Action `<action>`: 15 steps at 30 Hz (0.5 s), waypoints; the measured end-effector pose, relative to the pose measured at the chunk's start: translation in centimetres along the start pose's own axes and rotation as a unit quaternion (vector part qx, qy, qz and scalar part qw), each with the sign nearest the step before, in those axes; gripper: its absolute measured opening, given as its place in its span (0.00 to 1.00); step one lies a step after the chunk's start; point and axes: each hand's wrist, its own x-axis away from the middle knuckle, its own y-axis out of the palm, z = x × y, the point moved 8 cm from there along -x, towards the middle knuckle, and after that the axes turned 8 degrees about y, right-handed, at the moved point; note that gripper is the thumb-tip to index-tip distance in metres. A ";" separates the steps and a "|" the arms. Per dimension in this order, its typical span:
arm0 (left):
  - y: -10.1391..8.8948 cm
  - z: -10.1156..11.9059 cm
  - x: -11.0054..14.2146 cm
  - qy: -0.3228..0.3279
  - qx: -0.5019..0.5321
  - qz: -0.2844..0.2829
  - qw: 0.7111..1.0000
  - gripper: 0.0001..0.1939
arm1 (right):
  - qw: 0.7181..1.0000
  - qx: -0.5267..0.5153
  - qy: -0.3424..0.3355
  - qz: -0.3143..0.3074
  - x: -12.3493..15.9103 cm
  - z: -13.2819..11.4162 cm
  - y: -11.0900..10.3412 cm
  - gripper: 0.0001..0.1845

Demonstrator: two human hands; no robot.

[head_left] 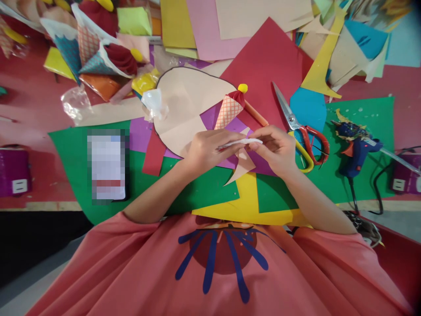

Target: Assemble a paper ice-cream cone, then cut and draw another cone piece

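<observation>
Viewed from my remote post: one pinkish-red surface (pixel 37 109), layered with a green sheet (pixel 187 191), a red sheet (pixel 266 61) and a cream cut-out (pixel 184 94); of the room, I log a dark area (pixel 39 241) below the near edge at left. One white strip (pixel 255 141), thin, seen nearly edge-on, above the papers before the wearer's chest; long axis left to right, right end slightly farther from the wearer. Left hand (pixel 208 149): fingers closed on its left part. Right hand (pixel 278 148): thumb and fingers pinching its right end. Just beyond, one checked paper cone (pixel 229 110), point towards the wearer. To the right, scissors (pixel 294 122), blades pointing away, and a blue glue gun (pixel 353 158).
</observation>
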 end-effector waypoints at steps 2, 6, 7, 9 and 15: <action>0.1 0.0 0.1 0.004 0.004 -0.002 1.000 0.07 | 1.000 0.019 -0.010 0.004 0.1 0.0 -0.1 0.10; 0.0 -0.1 0.0 0.002 0.009 -0.001 1.000 0.09 | 0.998 0.054 -0.032 0.020 0.1 -0.3 -0.3 0.06; 0.0 -0.1 0.0 0.001 0.015 0.002 1.000 0.11 | 0.997 0.058 -0.038 0.022 0.1 -0.4 -0.3 0.05; 0.0 0.0 -0.2 0.001 0.033 0.005 0.999 0.11 | 0.997 0.059 -0.052 0.022 0.2 -0.6 -0.2 0.04; 0.0 -0.4 -0.5 -0.043 0.067 0.002 0.997 0.06 | 0.998 0.057 -0.037 0.018 0.3 -0.3 -0.2 0.14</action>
